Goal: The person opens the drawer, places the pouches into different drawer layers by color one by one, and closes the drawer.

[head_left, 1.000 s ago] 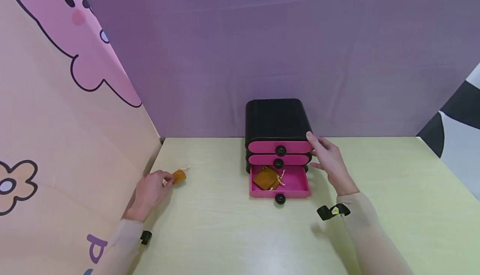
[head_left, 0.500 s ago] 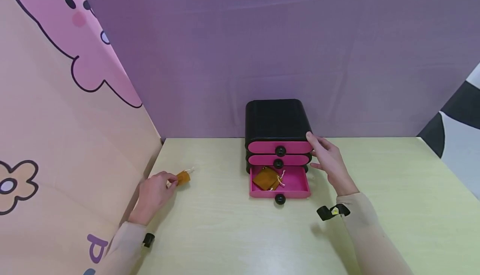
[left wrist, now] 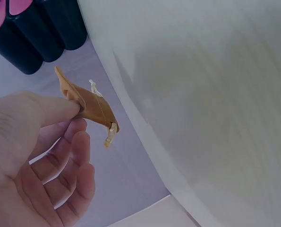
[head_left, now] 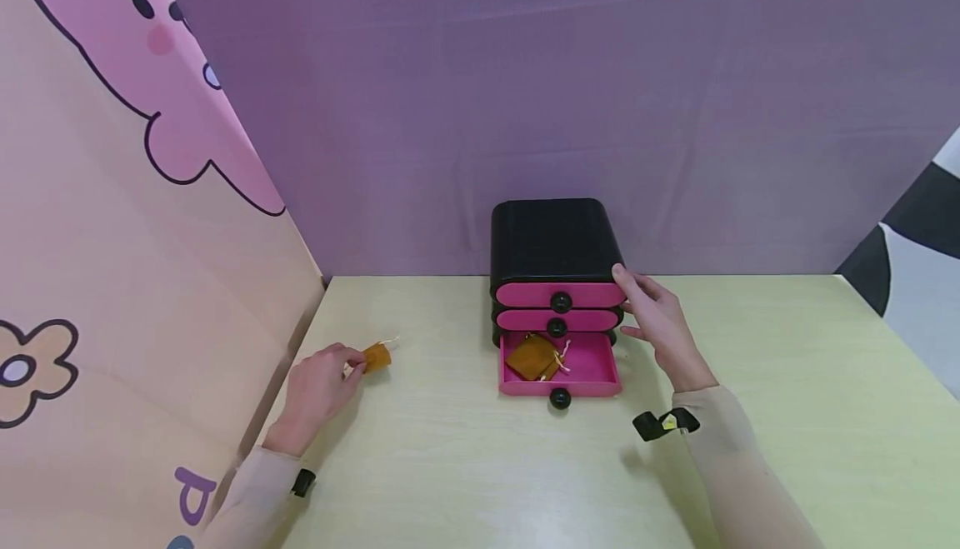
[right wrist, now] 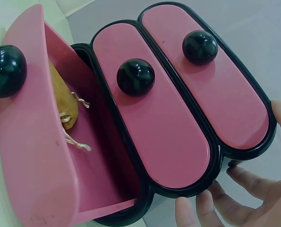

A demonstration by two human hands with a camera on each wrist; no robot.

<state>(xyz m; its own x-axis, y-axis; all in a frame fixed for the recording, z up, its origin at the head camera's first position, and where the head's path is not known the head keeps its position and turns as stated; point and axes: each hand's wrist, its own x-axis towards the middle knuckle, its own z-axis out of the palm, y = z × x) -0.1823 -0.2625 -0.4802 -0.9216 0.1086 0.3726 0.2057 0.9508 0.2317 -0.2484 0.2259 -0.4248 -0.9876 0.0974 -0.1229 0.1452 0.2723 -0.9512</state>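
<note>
My left hand (head_left: 318, 391) pinches a small tan drawstring pouch (head_left: 377, 357) between thumb and fingertips, over the left part of the table. In the left wrist view the pouch (left wrist: 97, 108) sticks out past the fingers, its pale cords dangling. A black mini drawer cabinet (head_left: 555, 237) with pink drawer fronts stands against the back wall. My right hand (head_left: 663, 328) grips its right side, thumb by the top drawer and fingers lower down, as the right wrist view shows. The bottom drawer (head_left: 592, 366) is pulled out and holds tan pouch material (head_left: 532, 356) with white cords.
A pale wooden table (head_left: 450, 466) spreads under both hands. Behind it hangs a purple backdrop (head_left: 420, 116). On the left rises a cream panel (head_left: 150, 282) with printed cartoon shapes. Round black knobs (right wrist: 136, 77) jut out from the drawer fronts.
My left hand has carried the pouch a little to the right, toward the cabinet. The right hand, the cabinet and its pulled-out drawer have stayed in place.
</note>
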